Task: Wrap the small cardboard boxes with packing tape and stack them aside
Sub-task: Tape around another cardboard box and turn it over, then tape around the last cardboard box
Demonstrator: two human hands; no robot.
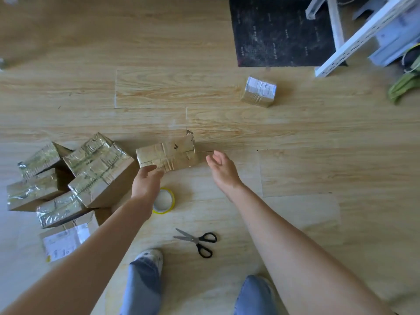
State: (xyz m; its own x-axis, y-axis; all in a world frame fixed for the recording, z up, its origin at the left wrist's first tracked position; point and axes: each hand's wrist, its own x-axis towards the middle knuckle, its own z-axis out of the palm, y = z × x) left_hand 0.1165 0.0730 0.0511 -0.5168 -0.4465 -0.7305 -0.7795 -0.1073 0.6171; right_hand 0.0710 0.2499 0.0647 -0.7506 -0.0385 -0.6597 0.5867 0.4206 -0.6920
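Observation:
A small tape-wrapped cardboard box (168,154) lies on the wooden floor in the middle. My left hand (146,181) reaches to its near left corner, fingers loosely extended at the box's edge and gripping nothing. Just right of the box hovers my right hand (221,165), open and apart from it. A roll of clear packing tape with a yellow core (164,201) lies on the floor under my left wrist. A pile of several wrapped boxes (95,169) stands at the left. Another small wrapped box with a white label (259,91) sits alone further back on the right.
Black-handled scissors (197,241) lie on the floor near my feet. A black mat (281,30) and a white metal rack (359,35) are at the back right. A labelled flat parcel (64,243) lies at the front left, beside my knees and shoe.

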